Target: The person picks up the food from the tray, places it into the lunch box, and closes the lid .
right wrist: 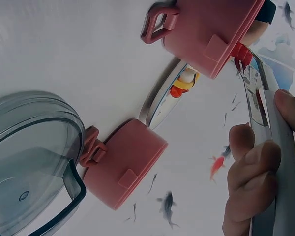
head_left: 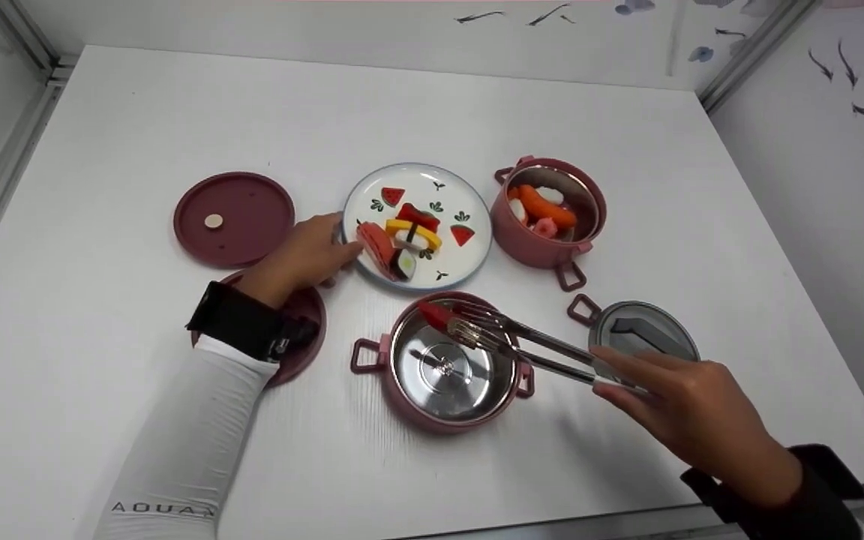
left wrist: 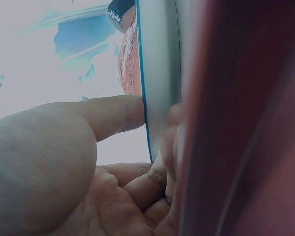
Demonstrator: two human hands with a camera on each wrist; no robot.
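At the left rim of a white plate [head_left: 361, 191] with watermelon prints, my left hand [head_left: 310, 253] grips the edge, thumb on top and fingers beneath in the left wrist view. Toy sushi pieces [head_left: 377, 247] lie on the plate. My right hand [head_left: 694, 412] holds metal tongs [head_left: 552, 349] with a white handle. Pinched in their tips is a red toy food piece [head_left: 434, 315], over the far rim of the front pink pot [head_left: 439, 426]. That pot's steel bottom shows. Behind it to the right, another pink pot [head_left: 518, 244] holds orange, white and pink toy food [head_left: 544, 206].
A dark red disc [head_left: 267, 217] with a small beige dot lies left of the plate. A second dark red disc [head_left: 304, 360] lies partly hidden under my left wrist. To the right is a glass lid [head_left: 646, 330]. Walls [head_left: 372, 37] border the white table [head_left: 177, 112].
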